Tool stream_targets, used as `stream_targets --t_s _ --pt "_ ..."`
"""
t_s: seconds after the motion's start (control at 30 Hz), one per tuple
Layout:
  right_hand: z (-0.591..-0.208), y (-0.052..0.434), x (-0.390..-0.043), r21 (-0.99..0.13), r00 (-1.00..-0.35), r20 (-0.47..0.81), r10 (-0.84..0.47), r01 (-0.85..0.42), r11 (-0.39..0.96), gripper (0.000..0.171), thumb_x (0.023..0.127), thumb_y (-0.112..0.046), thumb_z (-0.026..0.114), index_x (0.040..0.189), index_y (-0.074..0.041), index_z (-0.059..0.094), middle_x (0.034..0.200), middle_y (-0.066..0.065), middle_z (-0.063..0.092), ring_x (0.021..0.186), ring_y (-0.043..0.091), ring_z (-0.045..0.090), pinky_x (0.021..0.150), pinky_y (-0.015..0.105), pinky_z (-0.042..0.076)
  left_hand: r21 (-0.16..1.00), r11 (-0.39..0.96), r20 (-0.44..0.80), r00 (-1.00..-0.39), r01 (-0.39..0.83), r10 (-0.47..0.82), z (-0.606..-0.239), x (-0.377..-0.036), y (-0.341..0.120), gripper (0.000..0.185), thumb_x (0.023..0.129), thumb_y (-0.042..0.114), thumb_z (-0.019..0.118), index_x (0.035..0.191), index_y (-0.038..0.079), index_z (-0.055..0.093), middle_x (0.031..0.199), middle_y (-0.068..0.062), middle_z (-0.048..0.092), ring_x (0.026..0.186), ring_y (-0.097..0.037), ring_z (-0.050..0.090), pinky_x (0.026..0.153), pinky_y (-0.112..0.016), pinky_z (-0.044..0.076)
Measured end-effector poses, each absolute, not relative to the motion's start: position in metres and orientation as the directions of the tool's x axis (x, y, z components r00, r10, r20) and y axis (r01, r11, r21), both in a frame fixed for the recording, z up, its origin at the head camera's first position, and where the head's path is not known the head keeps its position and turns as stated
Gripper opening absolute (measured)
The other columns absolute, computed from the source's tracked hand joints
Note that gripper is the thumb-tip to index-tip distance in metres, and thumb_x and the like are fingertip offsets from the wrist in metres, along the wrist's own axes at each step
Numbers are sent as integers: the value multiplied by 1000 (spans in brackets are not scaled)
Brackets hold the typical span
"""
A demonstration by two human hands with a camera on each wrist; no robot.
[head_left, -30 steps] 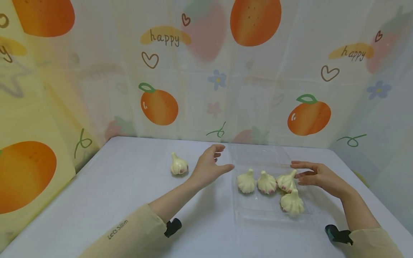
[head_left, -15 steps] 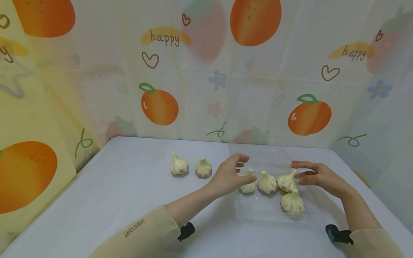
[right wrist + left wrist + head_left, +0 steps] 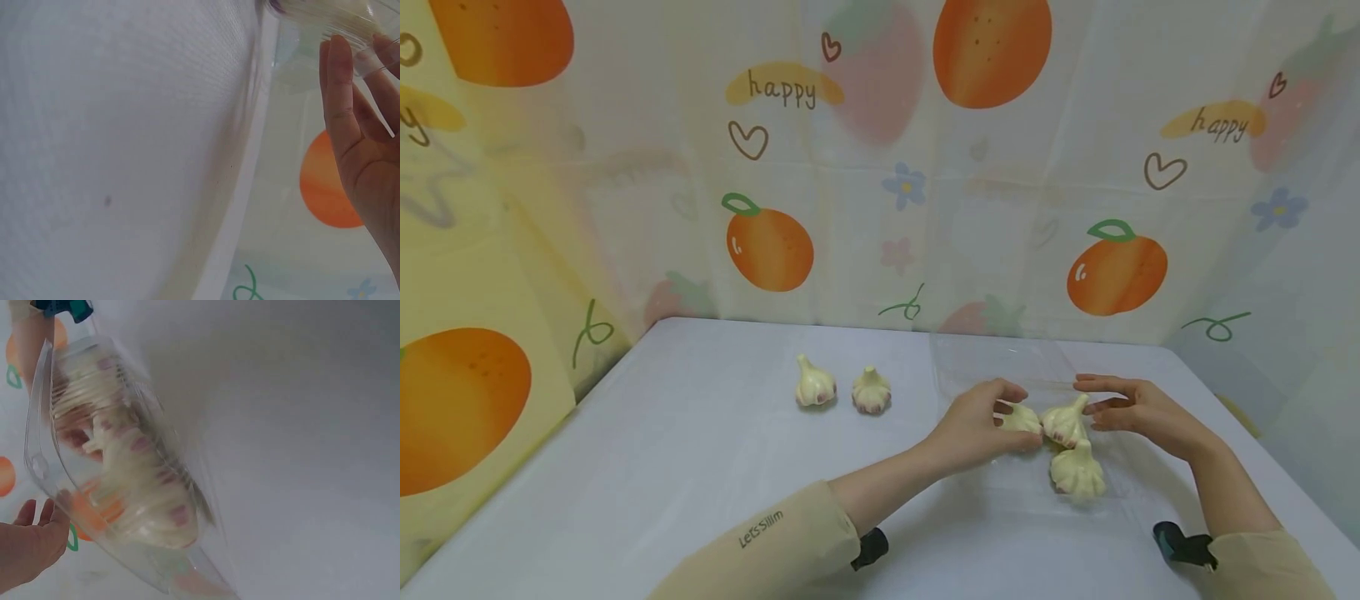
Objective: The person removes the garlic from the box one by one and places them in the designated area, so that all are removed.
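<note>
In the head view my left hand (image 3: 973,427) is over a clear plastic clamshell box (image 3: 977,362), thumb and fingers spread apart on either side of a garlic bulb (image 3: 1021,419). The left wrist view has that hand (image 3: 34,540) just off the rim of the box, its fingers empty. Two more bulbs, one farther back (image 3: 1064,422) and one nearer the front (image 3: 1077,472), lie at the right side of the box; a fourth, seen earlier, is hidden behind my left hand. My right hand (image 3: 1138,412) rests its extended fingers on the box's right side (image 3: 359,67).
Left of the box, two garlic bulbs stand side by side on the white table, one left (image 3: 815,383) and one right (image 3: 871,392). The table's back edge meets a curtain (image 3: 865,208) printed with oranges. Black straps (image 3: 872,546) circle both wrists.
My left hand has moved right, from beside the loose bulbs to over the box. The second loose bulb has come into view behind it. My right hand has stayed in place.
</note>
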State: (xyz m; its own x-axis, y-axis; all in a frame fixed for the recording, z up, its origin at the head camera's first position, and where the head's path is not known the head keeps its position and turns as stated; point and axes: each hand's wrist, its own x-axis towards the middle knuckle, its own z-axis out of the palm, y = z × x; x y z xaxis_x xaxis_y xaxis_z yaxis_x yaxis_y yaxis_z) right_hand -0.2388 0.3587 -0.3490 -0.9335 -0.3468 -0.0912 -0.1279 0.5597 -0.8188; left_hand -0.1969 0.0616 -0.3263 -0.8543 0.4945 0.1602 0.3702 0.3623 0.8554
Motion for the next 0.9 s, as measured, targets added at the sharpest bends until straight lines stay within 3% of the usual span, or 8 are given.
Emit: stream_targets --t_s 0.2,0.53,0.7,0.9 --pt "-350 359 -239 -822 -934 -90 -346 -126 555 52 87 -19 60 135 -6 46 153 18 24 104 1 60 83 24 54 844 396 127 -851 363 510 -328 -194 76 48 76 32 75 117 16 57 120 4 62 105 -12 61 81 -13 48" --pt "-350 360 -239 -823 -935 -87 -343 -126 553 51 87 -20 60 136 -8 46 152 13 28 104 -1 59 83 24 54 876 396 23 -843 275 537 -331 -189 101 51 76 33 75 119 15 55 122 6 60 98 -4 62 70 -15 48" --pt "-350 360 -240 -815 -937 -90 -338 -126 566 51 87 -21 60 135 -9 47 153 16 26 103 0 60 83 24 53 861 423 13 -843 283 537 -334 -190 112 50 76 33 75 119 16 55 123 7 60 99 -5 64 69 -15 50" --pt "-350 360 -240 -819 -936 -91 -341 -125 560 51 87 -21 60 135 -10 47 153 15 27 104 0 60 83 24 53 864 445 -23 -866 234 500 -337 -196 121 47 75 35 75 115 17 57 111 9 64 96 -3 63 70 -17 50"
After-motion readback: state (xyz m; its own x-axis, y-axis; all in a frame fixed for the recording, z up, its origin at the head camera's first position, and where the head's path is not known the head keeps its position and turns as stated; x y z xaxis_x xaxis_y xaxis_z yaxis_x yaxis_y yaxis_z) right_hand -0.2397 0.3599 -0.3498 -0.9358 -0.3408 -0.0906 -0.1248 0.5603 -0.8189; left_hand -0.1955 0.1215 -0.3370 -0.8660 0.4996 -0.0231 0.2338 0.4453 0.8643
